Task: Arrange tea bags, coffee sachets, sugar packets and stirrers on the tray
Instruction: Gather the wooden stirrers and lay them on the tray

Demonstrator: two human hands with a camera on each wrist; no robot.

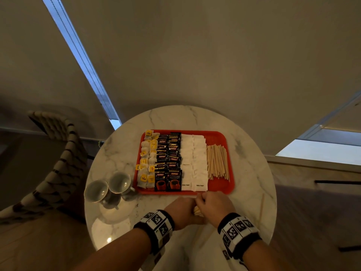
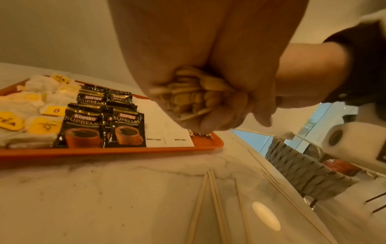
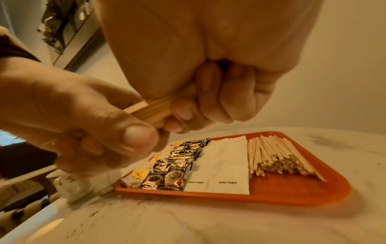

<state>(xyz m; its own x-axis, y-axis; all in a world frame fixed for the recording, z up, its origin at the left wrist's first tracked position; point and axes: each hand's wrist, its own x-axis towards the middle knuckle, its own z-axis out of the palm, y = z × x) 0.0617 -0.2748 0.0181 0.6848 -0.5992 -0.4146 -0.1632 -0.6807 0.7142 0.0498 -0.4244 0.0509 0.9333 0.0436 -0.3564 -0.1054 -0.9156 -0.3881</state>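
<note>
Head view: a bundle of stirrers [image 1: 197,210] is being clasped by the left hand [image 1: 180,212] and right hand [image 1: 215,206] above the surface [image 1: 121,227], just short of the tray [image 1: 222,187]; most of it is being hidden by fingers.

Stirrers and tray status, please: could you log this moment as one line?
both hands: left hand and right hand grip stirrer bundle | tray: tea, coffee, sugar, stirrers placed | table: loose stirrers remain
</note>
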